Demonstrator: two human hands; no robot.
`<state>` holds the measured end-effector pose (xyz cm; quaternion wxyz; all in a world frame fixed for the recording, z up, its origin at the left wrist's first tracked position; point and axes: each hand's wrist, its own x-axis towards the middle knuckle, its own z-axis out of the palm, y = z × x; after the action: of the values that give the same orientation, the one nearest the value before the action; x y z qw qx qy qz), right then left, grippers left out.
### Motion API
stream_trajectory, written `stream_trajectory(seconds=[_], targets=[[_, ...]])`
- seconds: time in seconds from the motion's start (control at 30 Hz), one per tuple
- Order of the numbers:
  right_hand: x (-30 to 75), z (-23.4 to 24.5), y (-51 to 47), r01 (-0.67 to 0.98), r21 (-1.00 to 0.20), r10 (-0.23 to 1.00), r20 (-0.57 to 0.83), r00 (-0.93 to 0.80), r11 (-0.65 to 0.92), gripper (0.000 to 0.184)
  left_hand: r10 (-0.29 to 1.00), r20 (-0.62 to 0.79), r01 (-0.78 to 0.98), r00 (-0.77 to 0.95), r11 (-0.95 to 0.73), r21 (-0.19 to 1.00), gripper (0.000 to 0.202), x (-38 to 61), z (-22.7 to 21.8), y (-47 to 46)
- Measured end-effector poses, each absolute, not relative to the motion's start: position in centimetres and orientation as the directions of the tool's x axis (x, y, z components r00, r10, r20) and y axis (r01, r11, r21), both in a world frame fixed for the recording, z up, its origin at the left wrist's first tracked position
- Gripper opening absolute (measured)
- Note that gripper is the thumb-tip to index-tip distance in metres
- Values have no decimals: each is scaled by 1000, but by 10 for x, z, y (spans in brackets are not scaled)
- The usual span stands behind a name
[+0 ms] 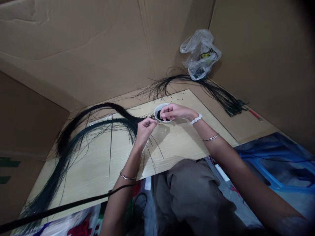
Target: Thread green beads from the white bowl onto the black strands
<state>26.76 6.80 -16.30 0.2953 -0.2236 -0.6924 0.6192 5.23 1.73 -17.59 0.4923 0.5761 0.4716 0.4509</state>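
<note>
Dipping R hand [175,111] fingertips into white bowl [157,108], ctr of frame; L hand [145,129] just below-left. Key relation: bowl sits immed. up-right of L fingertips, R fingertips inside its rim, so R hand nearer the contents, L hand nearer the cords. L fingers closed in a pinch, apparently on thin dark cord ends; tips too small to confirm. R thumb + index bent tog. at the bowl; can't tell if anything's gripped.

Black cord bundle [118,108] arcs in from left of frame, long axis approx. left-to-right near L hand, dipping toward it. Dark green cord bundle [71,147] curves below it, down to lower left. A few loose strands [157,147] trail below L hand.

Containers: bowl, on pale wood-look tabletop [192,141], has small black bits [158,115], prob. beads, partly hidden by R hand. Clear plastic bag [204,55], upper right, yellow + black print; dark stuff at bottom, can't ID. 3rd cord bundle [216,90] just below bag, red-handled tool [254,114] near its right end.
</note>
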Motion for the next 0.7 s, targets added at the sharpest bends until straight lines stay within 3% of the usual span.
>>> stream_trajectory(seconds=[0.5, 0.7], targets=[[256, -174, 65, -157, -985, 739, 154, -656, 66, 31, 987, 69, 107, 144, -85, 991, 24, 52, -179, 19], [256, -179, 67, -201, -979, 767, 161, -621, 43, 30, 984, 72, 18, 162, -76, 997, 21, 52, -176, 17]])
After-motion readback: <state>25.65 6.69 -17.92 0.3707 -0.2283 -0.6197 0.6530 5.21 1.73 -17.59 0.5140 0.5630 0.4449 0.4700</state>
